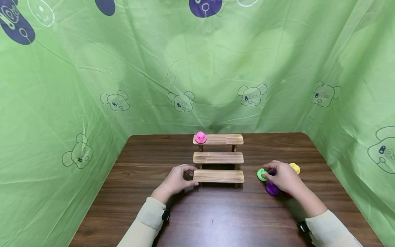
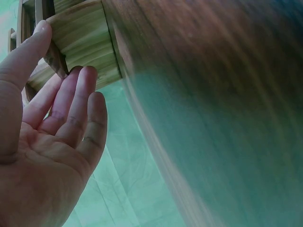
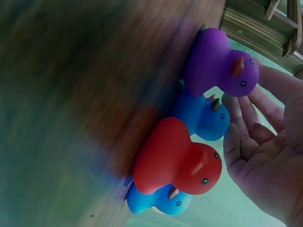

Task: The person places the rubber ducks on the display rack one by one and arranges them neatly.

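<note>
A small three-step wooden shelf stands on the table. My left hand holds the left end of its lowest step, thumb at the front corner and fingers behind. In the left wrist view, the thumb and fingertips of that hand meet the step's edge. My right hand pinches a green rubber duck between thumb and forefinger, right of the shelf. Close under this hand sits a purple duck. The right wrist view shows a red duck and a blue duck; the green one is hidden there.
A pink duck sits at the left of the top step. Beyond my right hand lies a yellow duck. The dark wooden table is bordered at the back and sides by a green cloth.
</note>
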The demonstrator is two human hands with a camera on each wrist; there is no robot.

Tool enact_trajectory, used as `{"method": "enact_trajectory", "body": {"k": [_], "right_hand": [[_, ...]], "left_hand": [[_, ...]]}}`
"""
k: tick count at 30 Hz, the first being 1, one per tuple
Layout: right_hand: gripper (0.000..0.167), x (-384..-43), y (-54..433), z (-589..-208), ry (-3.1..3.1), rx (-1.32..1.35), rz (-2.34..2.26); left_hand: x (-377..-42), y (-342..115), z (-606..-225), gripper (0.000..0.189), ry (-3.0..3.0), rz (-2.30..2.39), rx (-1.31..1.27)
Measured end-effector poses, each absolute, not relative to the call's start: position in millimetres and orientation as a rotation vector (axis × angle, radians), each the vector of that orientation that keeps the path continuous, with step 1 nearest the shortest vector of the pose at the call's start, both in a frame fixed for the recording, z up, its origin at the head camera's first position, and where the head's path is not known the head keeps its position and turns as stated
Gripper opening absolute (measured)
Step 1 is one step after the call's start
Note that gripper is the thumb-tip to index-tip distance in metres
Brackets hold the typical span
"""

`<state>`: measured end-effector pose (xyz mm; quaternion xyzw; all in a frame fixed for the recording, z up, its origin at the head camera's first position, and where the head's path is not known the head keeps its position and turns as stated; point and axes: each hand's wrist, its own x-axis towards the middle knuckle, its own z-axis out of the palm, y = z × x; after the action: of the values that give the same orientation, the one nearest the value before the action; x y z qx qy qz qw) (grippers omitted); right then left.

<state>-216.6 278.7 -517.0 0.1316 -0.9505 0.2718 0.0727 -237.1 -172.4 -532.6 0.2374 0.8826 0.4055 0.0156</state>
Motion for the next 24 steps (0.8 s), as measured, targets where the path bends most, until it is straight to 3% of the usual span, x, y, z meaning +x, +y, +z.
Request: {"method": "enact_trajectory", "body": {"k": [24], "right_hand": [[0.034,-216.6,281.3,-521.0,-2.873,0.451,0.783]], "left_hand": [[-236.5,-173.2,-531.7,0.049,2.726,1.271,0.734]]}}
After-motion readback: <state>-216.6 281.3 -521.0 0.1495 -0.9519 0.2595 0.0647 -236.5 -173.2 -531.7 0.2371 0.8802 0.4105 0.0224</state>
